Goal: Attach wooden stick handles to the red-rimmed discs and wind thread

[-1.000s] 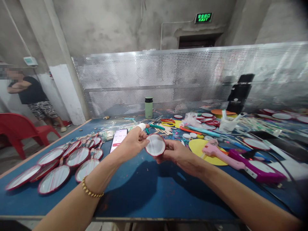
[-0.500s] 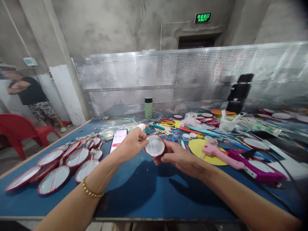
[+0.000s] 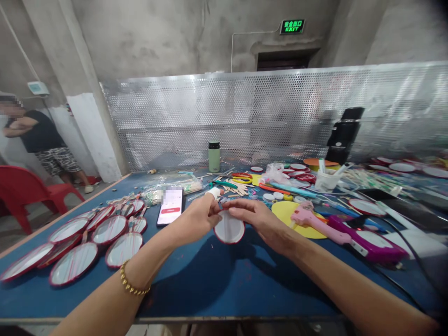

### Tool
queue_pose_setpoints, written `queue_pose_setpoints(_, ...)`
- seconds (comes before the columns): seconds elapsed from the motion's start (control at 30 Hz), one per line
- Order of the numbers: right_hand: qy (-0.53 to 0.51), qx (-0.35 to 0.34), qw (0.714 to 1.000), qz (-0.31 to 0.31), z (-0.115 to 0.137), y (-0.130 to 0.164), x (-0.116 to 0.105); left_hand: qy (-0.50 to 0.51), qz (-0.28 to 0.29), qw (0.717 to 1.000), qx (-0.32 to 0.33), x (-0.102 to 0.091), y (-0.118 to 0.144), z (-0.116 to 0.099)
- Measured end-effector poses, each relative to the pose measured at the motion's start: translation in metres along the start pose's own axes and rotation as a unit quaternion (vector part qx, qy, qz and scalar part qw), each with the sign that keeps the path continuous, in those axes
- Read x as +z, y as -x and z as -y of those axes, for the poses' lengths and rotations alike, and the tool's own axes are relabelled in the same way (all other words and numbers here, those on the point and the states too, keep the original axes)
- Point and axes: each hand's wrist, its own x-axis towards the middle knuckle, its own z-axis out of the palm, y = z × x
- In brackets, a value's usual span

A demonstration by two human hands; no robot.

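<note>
In front of me is a small round white disc (image 3: pixel 229 227) with a red rim, held above the blue table. My left hand (image 3: pixel 199 215) pinches it at the upper left edge; one finger has a white wrapping. The fingers of my right hand (image 3: pixel 262 219) are bent over its upper right edge, thumb and fingertips close to the left ones. Something small between the fingertips is hard to make out. To the left lie several similar red-rimmed discs (image 3: pixel 110 229), some with flat wooden sticks. Nearest to my left hand is a lit phone (image 3: pixel 170 207).
On the right are a pink glue gun (image 3: pixel 320 224), a yellow disc (image 3: pixel 280 212), a purple device (image 3: pixel 371 245) and a white cup (image 3: pixel 327 181) of pens. Scissors (image 3: pixel 242 178), sticks and a green bottle (image 3: pixel 214 157) stand or lie farther back. A person (image 3: pixel 42 135) stands at left.
The disc has moved down slightly. My right hand has shifted from its lower right side to the top edge, and the fingertips of both hands have come together there.
</note>
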Motion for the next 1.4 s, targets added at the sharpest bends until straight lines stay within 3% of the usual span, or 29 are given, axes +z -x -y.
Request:
queue_pose_setpoints(0.23, 0.067, -0.072, 0.995, -0.005, 0.0, -0.001, 0.002, -0.101, 0.006, 0.994, -0.036, 0.008, 0.001, -0.012)
queue_pose_setpoints(0.5, 0.219, -0.159, 0.963, -0.001, 0.002, 0.005, 0.004, -0.121, 0.017, 0.992, -0.034, 0.009, 0.001, -0.01)
queue_pose_setpoints(0.73, 0.272, -0.19, 0.943, -0.006, 0.002, 0.007, 0.004, -0.132, 0.013, 0.99, -0.035, 0.01, 0.002, -0.009)
queue_pose_setpoints(1.03, 0.31, -0.179, 0.934, 0.023, -0.002, 0.003, 0.001, -0.095, -0.006, 0.995, -0.032, 0.013, 0.001, -0.018)
queue_pose_setpoints(1.13, 0.264, -0.173, 0.948, 0.048, 0.003, 0.004, -0.001, -0.038, -0.005, 0.999, -0.013, 0.012, 0.0, -0.017)
queue_pose_setpoints(1.4, 0.094, -0.015, 0.994, 0.045, 0.008, 0.003, -0.006, 0.017, -0.053, 0.998, -0.03, 0.0, -0.009, 0.006)
